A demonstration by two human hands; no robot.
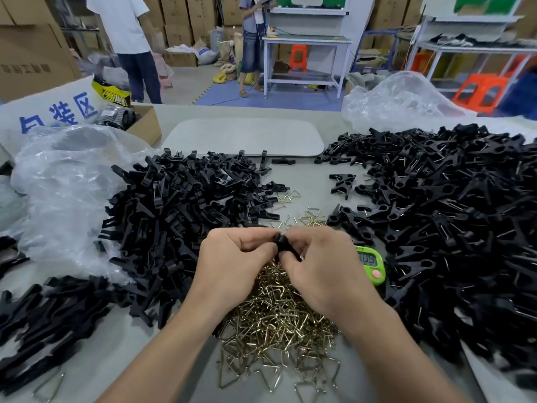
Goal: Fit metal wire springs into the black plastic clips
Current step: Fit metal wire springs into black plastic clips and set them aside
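Both hands, left (232, 257) and right (322, 263), meet above the near heap of springs (276, 321), their curled fingers (290, 264) pinching one black clip (283, 245) between the clip piles on the tabletop (308, 175).

you see matt black plastic clips (180, 205), shiny gold metal wire springs (276, 321), crinkly clear plastic bags (66, 181), a smooth grey surface (308, 175).

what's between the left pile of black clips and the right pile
In the head view: the heap of wire springs, the left hand and right hand pinching one black clip, and a green timer close by the right pile.
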